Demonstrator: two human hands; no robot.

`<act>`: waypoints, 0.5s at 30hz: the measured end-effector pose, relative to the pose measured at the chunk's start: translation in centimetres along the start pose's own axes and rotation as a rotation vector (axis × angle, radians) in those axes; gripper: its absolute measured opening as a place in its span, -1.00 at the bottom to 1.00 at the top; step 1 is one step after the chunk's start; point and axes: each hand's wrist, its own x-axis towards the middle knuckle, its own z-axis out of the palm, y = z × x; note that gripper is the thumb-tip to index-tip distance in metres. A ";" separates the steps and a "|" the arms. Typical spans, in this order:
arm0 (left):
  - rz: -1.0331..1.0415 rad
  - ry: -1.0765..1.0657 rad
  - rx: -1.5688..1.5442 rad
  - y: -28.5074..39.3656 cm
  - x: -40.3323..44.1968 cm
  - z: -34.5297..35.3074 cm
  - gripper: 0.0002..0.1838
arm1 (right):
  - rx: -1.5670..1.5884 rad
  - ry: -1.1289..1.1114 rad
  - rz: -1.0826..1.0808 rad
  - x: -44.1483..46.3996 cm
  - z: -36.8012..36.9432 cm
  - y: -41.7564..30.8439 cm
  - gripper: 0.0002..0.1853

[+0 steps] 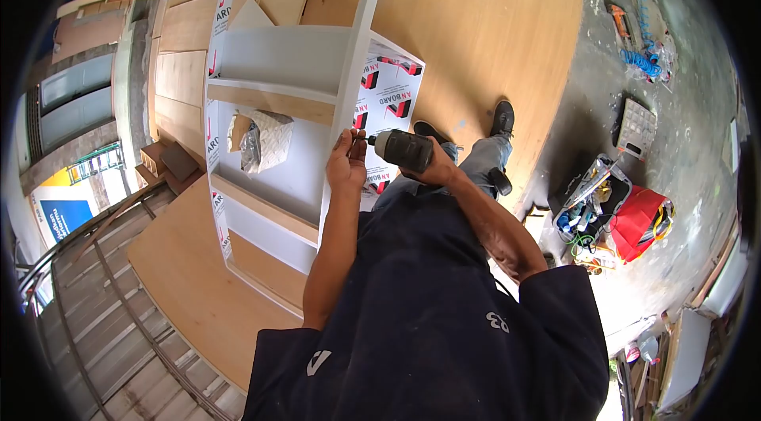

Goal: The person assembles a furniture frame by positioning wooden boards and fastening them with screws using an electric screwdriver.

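A dark power drill (406,151) points left, gripped by my right hand (438,167), which is wrapped round its handle. Its tip is at the fingers of my left hand (347,159). Those fingers are pinched together at the edge of a white wooden frame (349,64); what they hold is too small to name. The frame has several crosspieces and stands over a white panel. Inside one compartment lies a crumpled plastic bag (269,139). Behind the frame is a board with red and black printing (388,96).
Plywood sheets (476,17) lie under my feet. On the grey floor at the right are a tool bag (590,203), a red bag (636,223), a blue coiled hose (642,64) and an orange tool (618,21). Metal railing slats (103,318) are at the lower left.
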 end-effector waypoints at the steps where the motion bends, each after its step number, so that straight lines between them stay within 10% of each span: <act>1: -0.001 0.000 0.003 -0.1 -0.1 0.1 -0.85 | 0.096 -0.014 0.026 0.0 -0.2 0.1 -0.53; 15: 0.032 -0.074 0.129 -0.6 0.8 0.9 -0.81 | 0.245 0.086 -0.013 0.9 0.3 1.2 -0.50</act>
